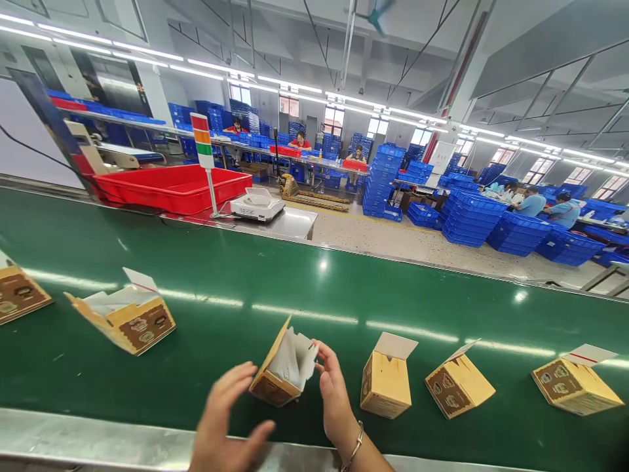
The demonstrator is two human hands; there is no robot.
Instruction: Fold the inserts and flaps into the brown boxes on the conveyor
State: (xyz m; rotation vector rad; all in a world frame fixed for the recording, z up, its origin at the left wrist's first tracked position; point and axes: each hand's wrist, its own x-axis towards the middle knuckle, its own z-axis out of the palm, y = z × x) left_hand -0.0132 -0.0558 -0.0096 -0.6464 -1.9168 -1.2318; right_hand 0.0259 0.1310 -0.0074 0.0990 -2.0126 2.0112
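A small yellow-and-brown cardboard box (276, 388) stands tilted on the green conveyor belt (206, 387) between my two hands. Its top is open, and a pale silvery pouch (285, 360) shows inside beside raised white flaps. To the left of the box is my left hand (228, 413), fingers and thumb apart, with the fingertips close to the box's side. My right hand (338, 400), a bracelet on its wrist, has curved, parted fingers at the right-hand white flap; the fingertips seem to touch it.
Right along the belt stand a box (388, 387) with its lid up, another tilted box (459, 387) and a third box (577, 387). Leftward lie an open box (140, 324) and a partly cut-off box (22, 292). Beyond are a red tray (171, 190) and a scale (258, 208).
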